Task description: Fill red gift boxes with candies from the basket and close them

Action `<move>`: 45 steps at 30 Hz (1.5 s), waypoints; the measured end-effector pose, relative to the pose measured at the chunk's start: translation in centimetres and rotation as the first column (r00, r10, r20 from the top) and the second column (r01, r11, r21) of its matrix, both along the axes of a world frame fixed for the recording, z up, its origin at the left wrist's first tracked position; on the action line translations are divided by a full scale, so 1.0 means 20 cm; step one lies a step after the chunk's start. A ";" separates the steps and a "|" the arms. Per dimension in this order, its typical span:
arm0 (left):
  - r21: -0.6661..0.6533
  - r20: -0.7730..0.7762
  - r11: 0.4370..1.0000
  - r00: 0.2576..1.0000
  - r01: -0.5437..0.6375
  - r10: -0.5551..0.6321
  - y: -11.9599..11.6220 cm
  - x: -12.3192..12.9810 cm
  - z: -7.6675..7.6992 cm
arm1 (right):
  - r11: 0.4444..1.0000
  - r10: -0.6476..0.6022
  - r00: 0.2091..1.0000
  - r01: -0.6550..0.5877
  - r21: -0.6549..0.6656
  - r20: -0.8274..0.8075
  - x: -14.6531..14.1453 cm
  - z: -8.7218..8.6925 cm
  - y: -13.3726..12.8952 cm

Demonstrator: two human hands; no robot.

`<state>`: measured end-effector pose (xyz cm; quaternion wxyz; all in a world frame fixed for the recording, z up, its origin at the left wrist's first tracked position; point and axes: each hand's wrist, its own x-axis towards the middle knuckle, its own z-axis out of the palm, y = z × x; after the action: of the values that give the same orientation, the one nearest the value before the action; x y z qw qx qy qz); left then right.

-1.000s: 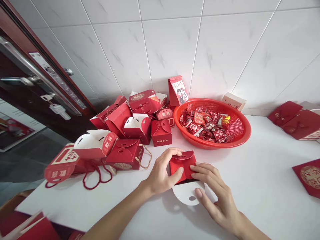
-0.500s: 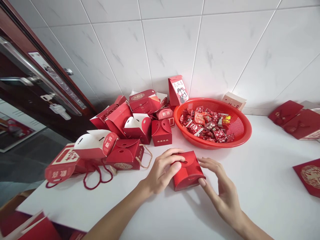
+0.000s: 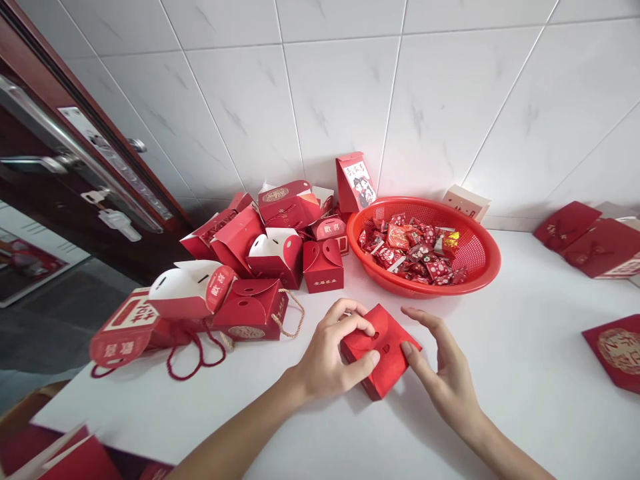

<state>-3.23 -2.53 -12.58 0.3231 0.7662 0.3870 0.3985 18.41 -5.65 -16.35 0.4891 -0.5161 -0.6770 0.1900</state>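
A small red box (image 3: 383, 365) stands on the white table, its top flaps folded down and two small holes showing in them. My left hand (image 3: 336, 350) rests on the box's left side, fingers curled over the top and thumb on a flap. At the right edge of the box is my right hand (image 3: 443, 357), its thumb touching the top and its index finger raised away from the others. Beyond the box, a red plastic basket (image 3: 483, 267) holds many red wrapped sweets (image 3: 420, 250).
Several red boxes (image 3: 253, 300), some open, are grouped at the left with cord handles. An upright red box (image 3: 356, 183) leans near the tiled wall. Red packages (image 3: 590, 243) lie at the right, with a flat red one (image 3: 617, 350) nearer. A door (image 3: 95, 140) is at the left.
The box has turned on the table, and its near flap has come down flatter. My left thumb has moved right over the top; my right thumb now presses on it.
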 end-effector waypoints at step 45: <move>0.162 -0.012 0.986 0.999 -0.036 0.039 -0.02 0.03 -0.04 | 0.940 0.273 0.908 -0.322 0.114 0.317 0.10 0.11 0.05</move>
<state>-2.68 -2.89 -13.40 0.2494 0.7854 0.3701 0.4289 20.42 -4.63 -14.06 0.3881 -0.3872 -0.8267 0.1267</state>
